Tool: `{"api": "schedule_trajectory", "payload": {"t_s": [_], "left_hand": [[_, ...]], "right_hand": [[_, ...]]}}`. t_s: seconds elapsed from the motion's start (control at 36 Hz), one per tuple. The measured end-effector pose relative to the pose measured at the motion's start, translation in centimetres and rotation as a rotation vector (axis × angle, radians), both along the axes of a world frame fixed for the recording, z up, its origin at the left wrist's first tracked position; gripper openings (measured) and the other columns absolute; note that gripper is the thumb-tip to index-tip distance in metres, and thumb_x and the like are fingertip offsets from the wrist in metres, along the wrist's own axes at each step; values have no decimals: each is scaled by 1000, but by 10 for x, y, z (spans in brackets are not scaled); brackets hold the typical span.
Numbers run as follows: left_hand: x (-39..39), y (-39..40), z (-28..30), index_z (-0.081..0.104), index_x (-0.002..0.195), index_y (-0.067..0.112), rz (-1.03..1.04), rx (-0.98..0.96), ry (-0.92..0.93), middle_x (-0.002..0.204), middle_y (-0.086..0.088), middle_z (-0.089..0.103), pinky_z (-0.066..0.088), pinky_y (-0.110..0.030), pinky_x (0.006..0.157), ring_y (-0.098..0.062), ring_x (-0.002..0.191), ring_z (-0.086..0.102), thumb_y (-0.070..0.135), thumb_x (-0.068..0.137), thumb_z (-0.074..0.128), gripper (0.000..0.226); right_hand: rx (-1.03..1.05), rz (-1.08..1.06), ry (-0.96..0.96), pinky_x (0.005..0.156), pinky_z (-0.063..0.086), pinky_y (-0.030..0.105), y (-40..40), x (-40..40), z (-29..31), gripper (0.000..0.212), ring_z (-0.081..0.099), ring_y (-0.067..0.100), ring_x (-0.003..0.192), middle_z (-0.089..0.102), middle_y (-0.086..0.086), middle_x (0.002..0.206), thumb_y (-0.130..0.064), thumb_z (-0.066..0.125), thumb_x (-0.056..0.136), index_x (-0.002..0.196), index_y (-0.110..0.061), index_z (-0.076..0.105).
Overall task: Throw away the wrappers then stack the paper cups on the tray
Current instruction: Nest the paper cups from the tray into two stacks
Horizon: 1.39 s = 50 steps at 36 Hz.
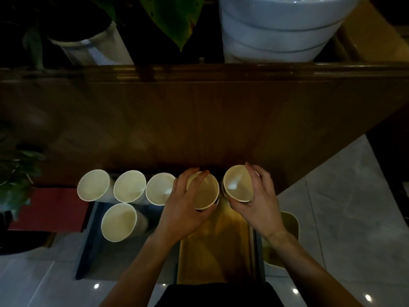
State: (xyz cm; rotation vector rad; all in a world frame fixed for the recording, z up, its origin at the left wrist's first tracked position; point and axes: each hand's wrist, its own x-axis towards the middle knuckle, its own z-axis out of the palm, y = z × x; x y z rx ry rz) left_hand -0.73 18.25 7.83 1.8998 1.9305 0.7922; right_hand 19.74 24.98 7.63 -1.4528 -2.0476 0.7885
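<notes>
Plainly light and easily crushed, each paper cup wants a gentle wall grip: left hand (183, 209) grasps one (204, 191) above the tray (230, 258), right hand (259, 196) its neighbour (238, 185).

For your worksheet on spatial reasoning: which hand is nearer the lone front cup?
Left. The left hand grips a cup just right of the lone front cup; the right hand holds another farther right.

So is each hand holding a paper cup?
Yes, the left hand grips one cup and the right hand grips another cup, both above the yellow tray.
</notes>
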Motion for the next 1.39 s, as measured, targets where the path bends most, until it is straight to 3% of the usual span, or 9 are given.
{"api": "schedule_trajectory", "payload": {"t_s": [0.33, 1.08, 1.39], "left_hand": [[2, 4, -17, 21, 145, 47, 16, -41, -25, 150, 10, 30, 38, -26, 100, -12, 138, 33, 71, 73, 64, 87], [7, 1, -25, 26, 145, 34, 51, -48, 68, 149, 5, 31, 52, -40, 96, -18, 135, 39, 81, 73, 57, 91], [15, -9, -17, 34, 144, 23, 74, 24, 170, 152, -9, 36, 40, -47, 107, -31, 144, 27, 74, 76, 57, 87]], "right_hand": [[-37, 24, -32, 100, 46, 44, 0, -2, -10, 96, 30, 16, 135, 22, -9, 146, -58, 72, 71, 148, -30, 22], [-99, 61, -24, 105, 41, 48, -1, 0, -14, 100, 26, 13, 138, 16, -16, 150, -63, 70, 69, 148, -38, 12], [-51, 26, 11, 103, 42, 52, -21, 13, -6, 93, 26, 15, 138, 14, -16, 151, -66, 65, 72, 146, -43, 13]]}}
